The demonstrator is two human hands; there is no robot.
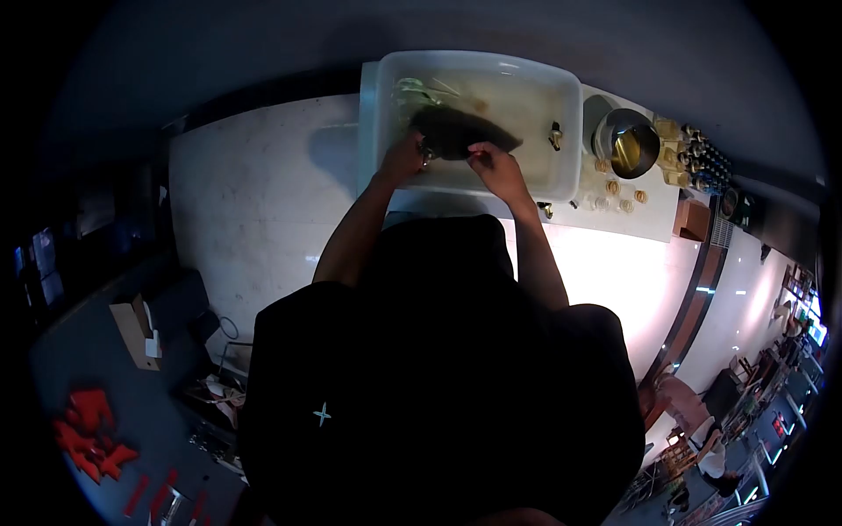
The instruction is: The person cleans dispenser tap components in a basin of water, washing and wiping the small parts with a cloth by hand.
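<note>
A white plastic tub (pixel 568 105) of cloudy, pale liquid stands on the white table in front of me. My left hand (pixel 402 159) is over its near left part, with fingers closed on a small shiny metal piece (pixel 427 157). My right hand (pixel 500 171) is over the near side, its thumb and fingers pinched together; what they hold, if anything, is too small to name. A dark patch (pixel 456 131), perhaps a shadow, spreads beyond both hands. Clear, glassy-looking pieces (pixel 421 91) lie at the tub's far left. A small black-and-brass-coloured piece (pixel 555 135) is near its right wall.
Right of the tub are a dark round bowl (pixel 651 145) with yellow liquid and several small clear jars (pixel 601 202). Many dark-capped bottles (pixel 706 165) stand farther right. Bare tabletop (pixel 254 175) extends left. Red objects (pixel 92 434) lie on the floor. A person (pixel 706 447) is at lower right.
</note>
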